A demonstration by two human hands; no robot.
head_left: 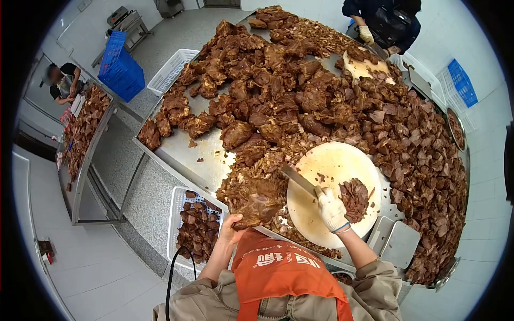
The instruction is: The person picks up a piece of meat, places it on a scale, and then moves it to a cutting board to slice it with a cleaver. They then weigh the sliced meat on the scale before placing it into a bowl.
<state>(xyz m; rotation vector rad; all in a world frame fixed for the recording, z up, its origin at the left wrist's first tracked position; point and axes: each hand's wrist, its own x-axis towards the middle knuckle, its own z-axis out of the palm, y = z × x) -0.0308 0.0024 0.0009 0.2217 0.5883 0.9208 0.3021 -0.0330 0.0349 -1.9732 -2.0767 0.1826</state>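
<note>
**Cooked meat is cut at a crowded steel table**

The gloved right hand point(332, 209) is closed around the handle of a cleaver point(297, 179), whose blade is laid across the round cutting board point(326, 160), near a small pile of sliced meat point(355, 199). The bare left hand point(231, 227) is clasped on a large cooked meat chunk point(254, 198) at the near edge of the table point(187, 152), just beside the board's left side. The step is judged to be cutting, with the chunk held ready. Moving it onto the board would call for a lift kept clear of the blade. Little open room is left: the board is crowded by the meat heap point(300, 91), a white basket point(176, 208) of pieces stands below the near edge, and metal trays point(400, 243) lie to the right.
</note>
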